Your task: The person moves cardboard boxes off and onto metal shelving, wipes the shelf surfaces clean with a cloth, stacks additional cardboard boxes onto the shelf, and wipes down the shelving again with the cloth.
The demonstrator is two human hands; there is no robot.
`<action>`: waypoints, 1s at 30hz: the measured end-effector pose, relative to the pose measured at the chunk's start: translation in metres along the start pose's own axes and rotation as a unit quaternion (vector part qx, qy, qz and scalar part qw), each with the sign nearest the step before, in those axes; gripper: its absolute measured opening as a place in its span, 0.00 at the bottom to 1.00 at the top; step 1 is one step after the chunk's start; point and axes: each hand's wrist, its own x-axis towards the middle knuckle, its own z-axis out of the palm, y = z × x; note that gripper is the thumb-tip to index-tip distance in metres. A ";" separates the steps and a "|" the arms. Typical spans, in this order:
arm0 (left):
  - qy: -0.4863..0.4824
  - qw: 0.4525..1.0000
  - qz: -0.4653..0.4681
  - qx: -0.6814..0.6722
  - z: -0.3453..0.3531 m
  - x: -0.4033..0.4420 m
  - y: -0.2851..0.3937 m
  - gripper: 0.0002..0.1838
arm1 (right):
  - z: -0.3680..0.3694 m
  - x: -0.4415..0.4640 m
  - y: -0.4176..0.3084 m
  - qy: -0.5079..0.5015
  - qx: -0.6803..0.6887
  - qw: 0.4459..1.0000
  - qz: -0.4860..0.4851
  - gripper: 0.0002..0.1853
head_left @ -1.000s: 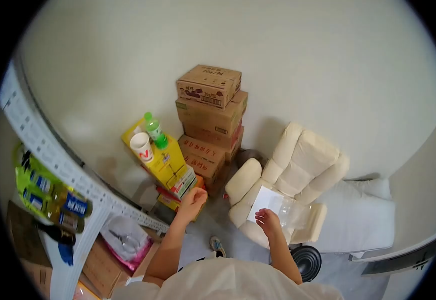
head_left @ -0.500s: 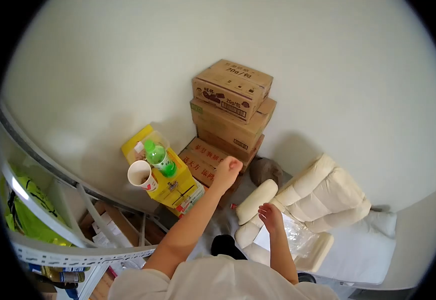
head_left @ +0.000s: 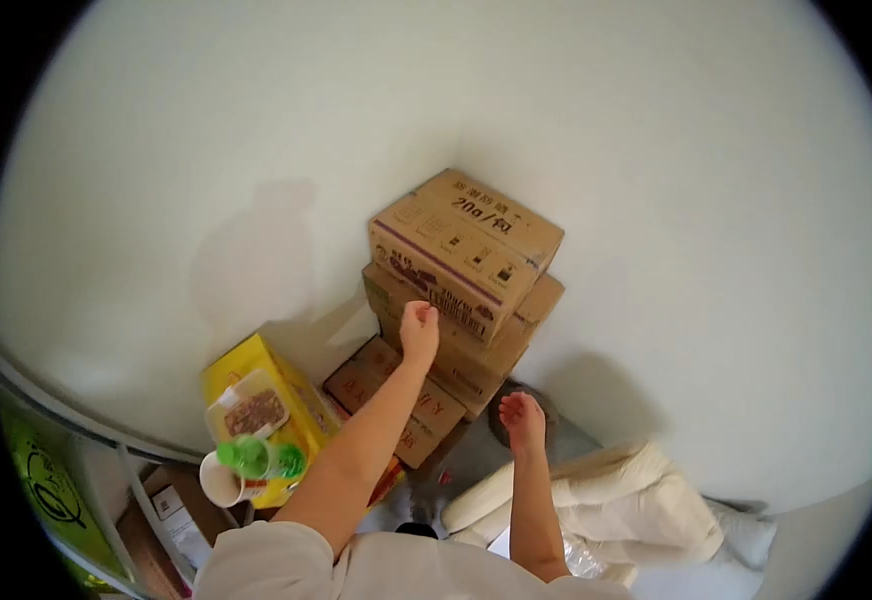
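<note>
My left hand (head_left: 420,335) is raised in front of the cardboard box stack, its fingers curled closed, with no object visible in them. It appears nearest to the top box (head_left: 471,250) and the box under it (head_left: 436,350). My right hand (head_left: 523,420) is held lower and to the right, palm up with loosely bent fingers and nothing in it. Behind it is a dark round object (head_left: 546,405) on the floor. Neither hand visibly touches a box.
At the left, a yellow box (head_left: 306,415) bears a clear tub of brown bits (head_left: 256,405), a green bottle (head_left: 261,458) and a paper cup (head_left: 220,480). A white shelf (head_left: 76,430) curves along the left edge. A cream chair (head_left: 636,490) stands lower right, beside a pale cushion (head_left: 746,535).
The view has moved closer to the boxes, which now appear larger. My left hand has risen in front of the stack, and my right hand has moved from over the chair to its far left side.
</note>
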 end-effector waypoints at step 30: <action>-0.050 0.985 -0.138 -0.087 -0.021 0.328 -0.048 0.46 | 0.134 0.291 -0.033 -0.025 0.021 0.972 -0.235 0.47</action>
